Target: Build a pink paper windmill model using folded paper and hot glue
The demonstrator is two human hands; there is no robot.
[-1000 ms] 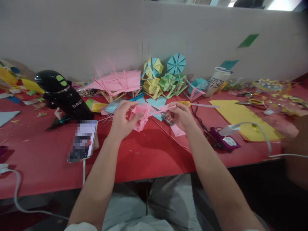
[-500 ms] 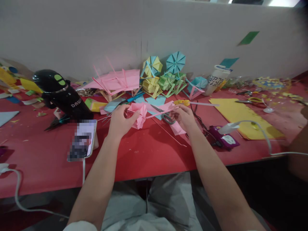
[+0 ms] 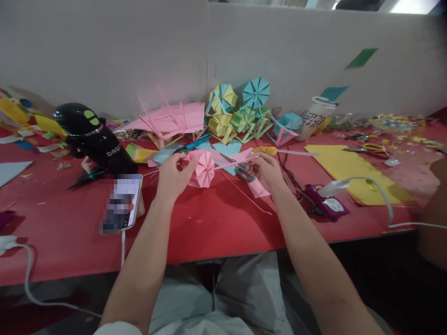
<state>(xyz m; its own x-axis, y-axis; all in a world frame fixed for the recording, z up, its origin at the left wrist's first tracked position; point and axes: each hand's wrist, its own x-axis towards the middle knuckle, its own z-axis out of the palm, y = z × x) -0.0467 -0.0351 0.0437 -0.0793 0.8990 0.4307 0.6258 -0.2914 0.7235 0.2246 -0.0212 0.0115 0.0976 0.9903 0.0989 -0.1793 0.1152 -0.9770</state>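
Note:
My left hand (image 3: 175,175) is closed on a pink folded-paper umbrella (image 3: 205,170), whose pleated round top faces right and toward me. My right hand (image 3: 265,170) pinches a thin pink paper strip (image 3: 225,165) that runs from the umbrella's middle to my fingertips. Whether the strip is fixed to the umbrella I cannot tell. Beneath the strip lie grey-handled scissors (image 3: 244,173) on pink and light blue paper. A yellow hot glue gun (image 3: 265,150) with a clear glue stick lies just behind my right hand.
Finished paper umbrellas (image 3: 244,118) in yellow, green and blue stand against the wall. A black bottle (image 3: 101,139) and a propped phone (image 3: 122,203) are at left. A purple power strip (image 3: 326,202), yellow paper (image 3: 344,172) and a white cup (image 3: 316,117) are at right.
The pink umbrella has turned in my left hand, so its pleated face now shows more fully. My right hand still holds the strip in nearly the same place.

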